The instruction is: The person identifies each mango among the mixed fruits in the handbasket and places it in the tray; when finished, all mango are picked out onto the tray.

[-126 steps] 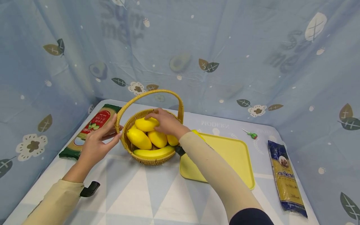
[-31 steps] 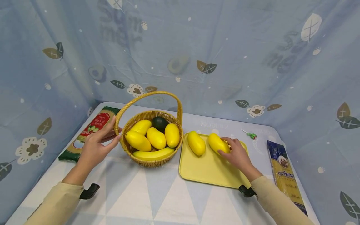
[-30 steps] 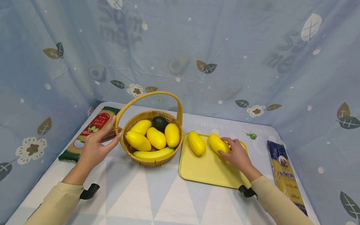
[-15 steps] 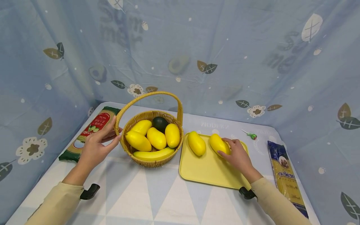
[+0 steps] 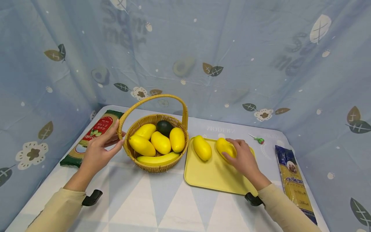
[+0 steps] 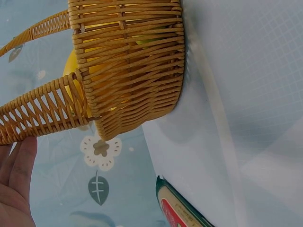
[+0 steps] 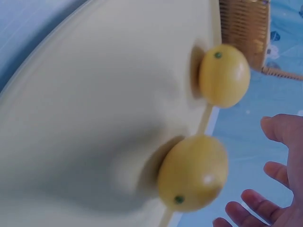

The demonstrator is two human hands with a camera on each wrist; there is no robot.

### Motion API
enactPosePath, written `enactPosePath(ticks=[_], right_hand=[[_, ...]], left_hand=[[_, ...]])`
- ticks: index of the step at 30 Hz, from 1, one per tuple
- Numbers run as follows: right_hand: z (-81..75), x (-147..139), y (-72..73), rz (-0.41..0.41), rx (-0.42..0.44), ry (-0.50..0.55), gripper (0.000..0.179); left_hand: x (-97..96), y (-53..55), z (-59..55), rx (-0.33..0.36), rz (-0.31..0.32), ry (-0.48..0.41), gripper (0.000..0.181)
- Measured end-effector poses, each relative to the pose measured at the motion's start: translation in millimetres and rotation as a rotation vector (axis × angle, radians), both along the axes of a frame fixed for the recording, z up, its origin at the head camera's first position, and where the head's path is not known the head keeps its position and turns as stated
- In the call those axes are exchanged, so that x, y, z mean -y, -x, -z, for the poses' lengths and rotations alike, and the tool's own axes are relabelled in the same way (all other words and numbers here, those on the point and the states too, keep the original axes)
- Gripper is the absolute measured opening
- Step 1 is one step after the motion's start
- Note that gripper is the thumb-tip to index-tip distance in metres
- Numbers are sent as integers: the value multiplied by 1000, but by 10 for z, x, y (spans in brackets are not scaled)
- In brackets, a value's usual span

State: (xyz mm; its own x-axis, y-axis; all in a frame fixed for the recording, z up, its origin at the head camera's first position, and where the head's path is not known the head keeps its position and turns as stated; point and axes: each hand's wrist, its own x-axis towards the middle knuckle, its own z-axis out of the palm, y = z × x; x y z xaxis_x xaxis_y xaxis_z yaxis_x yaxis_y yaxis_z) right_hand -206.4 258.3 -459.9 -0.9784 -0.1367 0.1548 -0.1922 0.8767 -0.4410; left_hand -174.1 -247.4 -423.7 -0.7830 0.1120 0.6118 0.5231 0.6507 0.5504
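Observation:
My left hand (image 5: 99, 146) holds the left foot of the wicker basket's handle (image 5: 123, 120) between thumb and fingers. Inside the basket (image 5: 157, 168) lie several yellow mangoes (image 5: 160, 142), a banana (image 5: 158, 159) along the front and a dark green avocado (image 5: 164, 128) at the back. My right hand (image 5: 243, 158) hovers over the right-hand mango (image 5: 225, 148) on the yellow tray (image 5: 211, 177). In the right wrist view its spread fingers stand apart from that mango (image 7: 193, 175). A second mango (image 5: 202, 148) lies on the tray's left side.
Behind my left hand lies a green and red packet (image 5: 97, 133). A green-wrapped lollipop (image 5: 259, 140) sits past the tray's back right corner. Along the table's right edge lies a blue and gold packet (image 5: 294, 180). Printed curtains (image 5: 185, 48) enclose the back and sides.
My right hand has moved from the basket to the tray, where two mangoes now show. Its fingers have just loosened from the right-hand mango. My left hand stays on the handle.

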Motion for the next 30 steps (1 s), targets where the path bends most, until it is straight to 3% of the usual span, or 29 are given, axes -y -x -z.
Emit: enactPosePath(ticks=[9, 18, 30], right_hand=[[-144, 265, -52, -95, -37, 63, 58], [-194, 555, -56, -179, -28, 79, 57], [-310, 1041, 18, -308, 3, 105, 52]], left_hand=[[8, 7, 8, -6, -2, 1, 93], [6, 8, 14, -9, 10, -9, 92], [5, 6, 7, 2, 2, -14, 92]])
